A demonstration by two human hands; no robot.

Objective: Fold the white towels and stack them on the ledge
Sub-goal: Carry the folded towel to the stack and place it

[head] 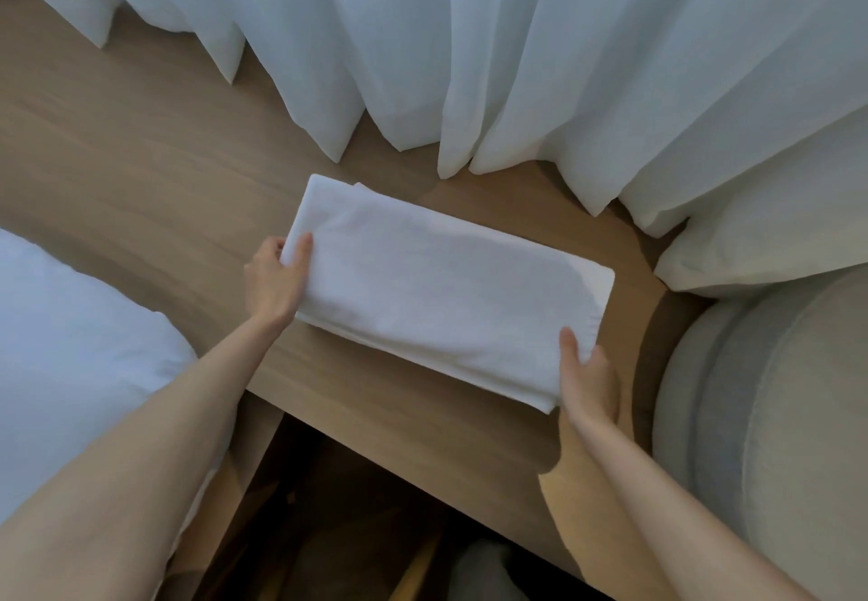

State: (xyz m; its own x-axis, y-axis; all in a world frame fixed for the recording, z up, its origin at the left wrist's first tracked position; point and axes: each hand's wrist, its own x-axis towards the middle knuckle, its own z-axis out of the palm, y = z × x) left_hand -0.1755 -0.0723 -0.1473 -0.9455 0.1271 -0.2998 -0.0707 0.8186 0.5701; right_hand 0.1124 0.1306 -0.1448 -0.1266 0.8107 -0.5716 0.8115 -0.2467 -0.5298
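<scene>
the wooden ledge runs across in front of me under the white curtain, with white bedding at my left and a grey cushioned seat at my right. the folded towel lies on the ledge, just short of the curtain hem. its long axis runs on a slant from far-left to near-right. my left hand grips the far-left short end and my right hand grips the near-right corner, so each hand has one end and neither is nearer the middle. on both hands the thumb lies on top and the fingers curl round the edge, clamped on the cloth. to square it i'd judge the near-right end must swing away from me.
</scene>
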